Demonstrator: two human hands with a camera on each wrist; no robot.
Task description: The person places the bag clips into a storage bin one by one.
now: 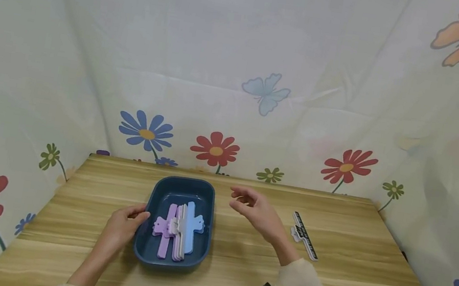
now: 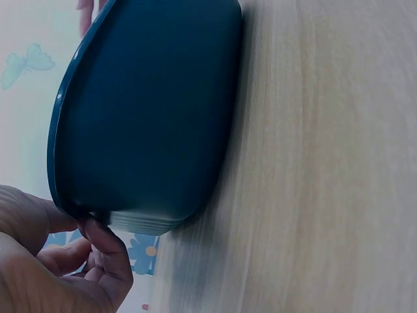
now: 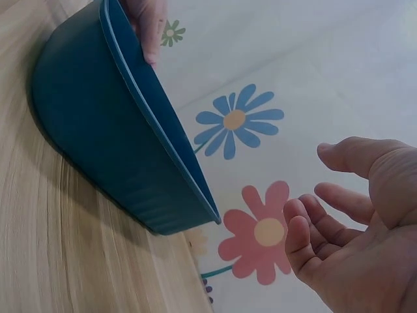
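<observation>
Held blue tray (image 1: 160,191) rim with our left hand (image 1: 125,223), fingers curled on it. Right hand (image 1: 256,210) hovered loose, empty. Best keep tray steady, clips (image 1: 178,228) inside.

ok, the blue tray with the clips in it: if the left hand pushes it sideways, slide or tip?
Probably slides: the tray looks low and wide with a broad base on smooth wood. Likely light, stiff plastic. The clips lie loose and may shift. The left hand grips only the rim, so lifting there could tilt it.
</observation>
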